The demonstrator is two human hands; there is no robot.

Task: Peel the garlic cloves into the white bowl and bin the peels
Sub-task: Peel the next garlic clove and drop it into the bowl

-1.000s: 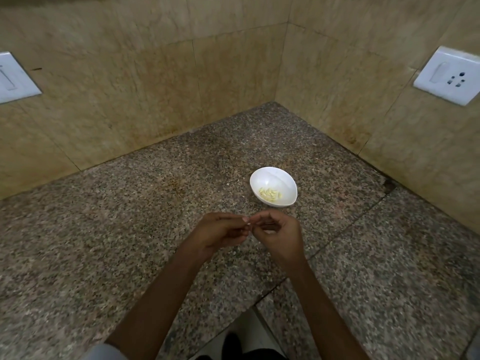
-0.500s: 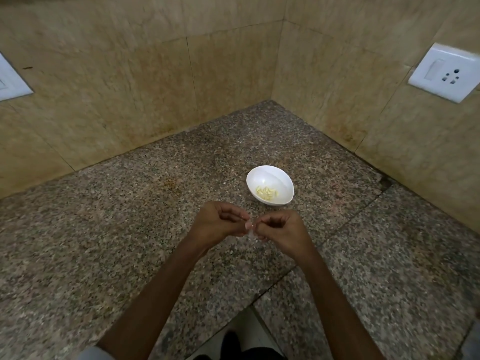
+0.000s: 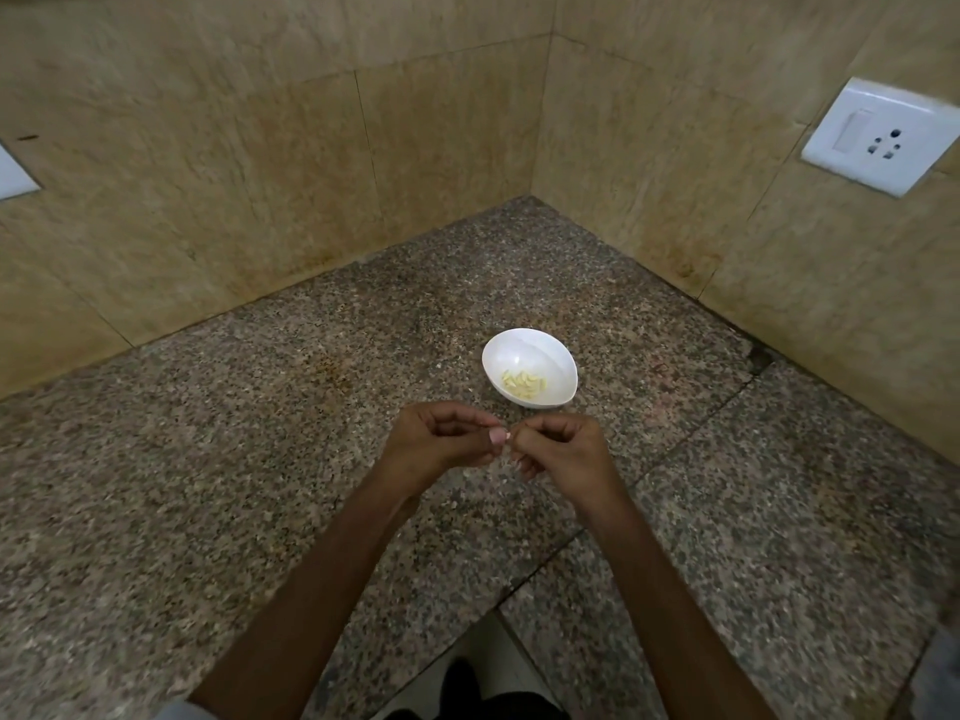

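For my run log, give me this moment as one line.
step: peeling | left hand: pinches garlic clove | right hand: pinches same clove | white bowl: peeled cloves inside, beyond hands

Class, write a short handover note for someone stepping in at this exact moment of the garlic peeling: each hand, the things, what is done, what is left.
Hands: left hand and right hand, fingers curled, tips meeting, pinching what looks like a garlic clove above the granite counter.
The white bowl: on the counter just beyond the hands, a small heap of peeled cloves inside.
Done: several cloves peeled.
To do: finish this clove, drop it in the bowl, bin the peels. No bin or loose peels in view.
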